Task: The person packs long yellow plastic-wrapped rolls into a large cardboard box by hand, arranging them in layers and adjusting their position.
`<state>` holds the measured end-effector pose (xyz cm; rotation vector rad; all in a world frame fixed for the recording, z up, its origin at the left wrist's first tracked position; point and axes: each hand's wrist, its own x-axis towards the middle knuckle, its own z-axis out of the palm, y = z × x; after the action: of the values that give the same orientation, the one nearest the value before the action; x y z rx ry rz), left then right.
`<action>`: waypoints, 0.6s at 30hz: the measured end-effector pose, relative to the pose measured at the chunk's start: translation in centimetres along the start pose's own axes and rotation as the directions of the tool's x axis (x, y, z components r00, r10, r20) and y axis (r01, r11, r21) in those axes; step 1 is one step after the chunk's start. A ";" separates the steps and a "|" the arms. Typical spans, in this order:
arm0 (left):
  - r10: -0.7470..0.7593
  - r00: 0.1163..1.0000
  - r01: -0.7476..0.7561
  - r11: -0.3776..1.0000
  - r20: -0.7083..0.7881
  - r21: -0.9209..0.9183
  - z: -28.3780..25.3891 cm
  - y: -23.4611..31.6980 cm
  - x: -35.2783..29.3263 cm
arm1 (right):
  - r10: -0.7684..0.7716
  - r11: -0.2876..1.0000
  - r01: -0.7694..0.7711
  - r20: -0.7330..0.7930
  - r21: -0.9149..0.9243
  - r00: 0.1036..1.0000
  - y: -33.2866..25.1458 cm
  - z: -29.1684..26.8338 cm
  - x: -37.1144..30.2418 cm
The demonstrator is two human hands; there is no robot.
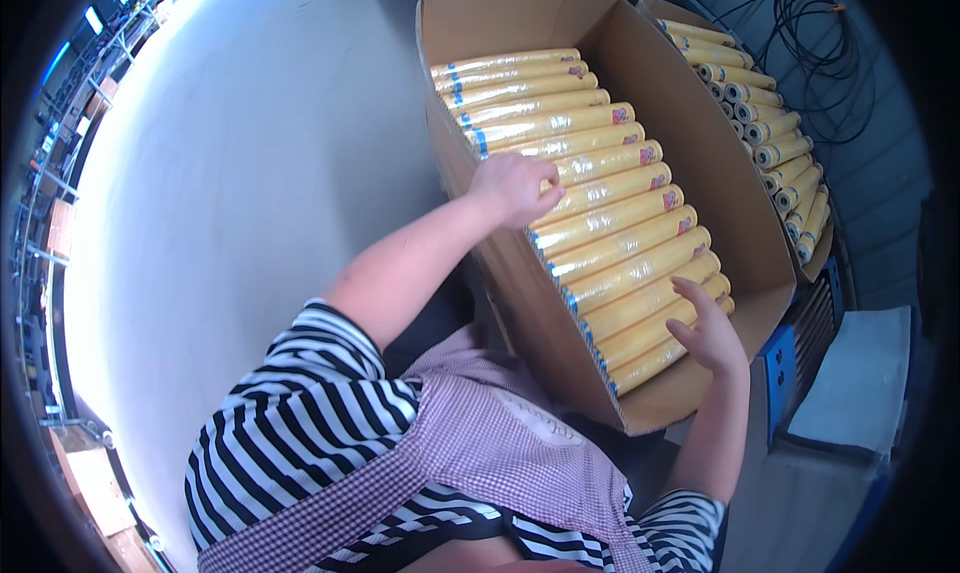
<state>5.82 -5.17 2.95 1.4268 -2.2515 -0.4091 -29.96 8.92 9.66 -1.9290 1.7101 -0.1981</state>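
Observation:
A large open cardboard box [690, 123] holds a row of yellow rolls [600, 228] in shiny clear wrap, laid side by side. The rolls have small red-and-pink prints near their right ends and blue marks near their left ends. Over the box's left side, my left hand [515, 188] is closed on top of the rolls, fingers curled under; whatever lies in its grasp is hidden. My right hand [712, 331] hovers by the right ends of the nearest rolls, fingers and thumb apart, holding nothing.
Behind the box at right, a second cardboard box holds a stack of similar yellow rolls [775, 128]. Coiled black cable [810, 33] hangs on the wall. A white sheet [850, 378] and a blue bracket [780, 373] are at lower right. Grey floor [280, 123] stretches left toward shelving.

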 end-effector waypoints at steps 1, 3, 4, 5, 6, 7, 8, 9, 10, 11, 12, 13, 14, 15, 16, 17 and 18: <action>0.001 1.000 -0.001 1.000 0.005 -0.002 -0.3 0.0 0.0 | 0.053 0.998 -0.051 -0.052 0.041 0.997 1.2 0.6 -2.9; 0.035 0.999 -0.034 0.998 -0.028 0.047 -0.2 -0.5 0.1 | 0.143 0.985 -0.124 -0.173 0.119 0.974 2.7 1.8 -6.2; 0.054 0.998 -0.051 0.997 -0.035 0.064 0.2 -0.5 0.0 | 0.194 0.975 -0.161 -0.230 0.154 0.954 3.6 3.0 -7.6; 0.016 1.000 -0.015 0.998 -0.006 0.057 -0.2 -0.1 -0.1 | 0.247 0.961 -0.198 -0.283 0.191 0.927 4.6 4.1 -8.9; 0.017 1.000 -0.017 1.000 -0.012 0.022 -0.1 -0.1 -0.3 | 0.282 0.959 -0.266 -0.336 0.094 0.899 5.4 5.2 -9.4; 0.025 1.000 -0.025 1.000 -0.016 -0.008 -0.1 -0.3 -0.4 | 0.229 0.947 -0.299 -0.409 -0.118 0.884 6.1 6.0 -9.4; 0.038 0.999 -0.039 0.998 -0.021 -0.058 -0.2 -0.3 -0.5 | 0.260 0.955 -0.297 -0.439 -0.016 0.860 5.6 6.2 -9.2; 0.049 0.998 -0.052 0.993 -0.027 -0.108 -0.2 -0.4 -0.7 | 0.294 0.954 -0.288 -0.465 0.086 0.835 5.2 6.3 -8.9; 0.062 0.997 -0.067 0.986 -0.035 -0.153 -0.5 -0.6 -1.0 | 0.297 0.952 -0.299 -0.442 0.067 0.846 5.3 6.3 -8.8; 0.139 0.958 -0.185 0.968 -0.252 -0.169 -0.3 -1.5 -1.0 | 0.295 0.951 -0.305 -0.425 0.047 0.856 5.3 6.0 -8.5; 0.201 0.866 -0.303 0.939 -0.458 -0.160 0.7 -3.0 -1.1 | 0.293 0.951 -0.309 -0.408 0.026 0.865 5.4 6.0 -8.6; 0.243 0.724 -0.417 0.900 -0.645 -0.129 1.7 -4.2 -1.0 | 0.290 0.951 -0.309 -0.414 0.022 0.863 5.6 6.0 -8.9; 0.118 0.648 -0.385 0.903 -0.752 -0.190 2.2 -4.6 -1.3 | 0.291 0.950 -0.313 -0.425 0.020 0.857 5.6 6.1 -9.1; -0.016 0.553 -0.359 0.898 -0.833 -0.255 2.7 -5.0 -2.0 | 0.288 0.950 -0.312 -0.436 0.019 0.853 5.6 6.2 -9.1; -0.238 0.548 -0.277 0.853 -0.802 -0.442 3.4 -6.2 -3.0 | 0.256 0.959 -0.283 -0.456 0.010 0.852 5.5 6.2 -9.2; -0.448 0.529 -0.197 0.761 -0.721 -0.618 4.8 -7.6 -3.9 | 0.255 0.960 -0.279 -0.466 0.020 0.847 5.4 6.2 -9.4; -0.655 0.451 -0.166 0.606 -0.606 -0.778 6.8 -9.7 -4.7 | 0.249 0.963 -0.267 -0.472 0.029 0.846 5.4 6.2 -9.4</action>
<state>11.62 -4.98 -8.40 1.0908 -0.7659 -0.4914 -33.52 19.48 4.15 -1.7413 2.2846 -0.5784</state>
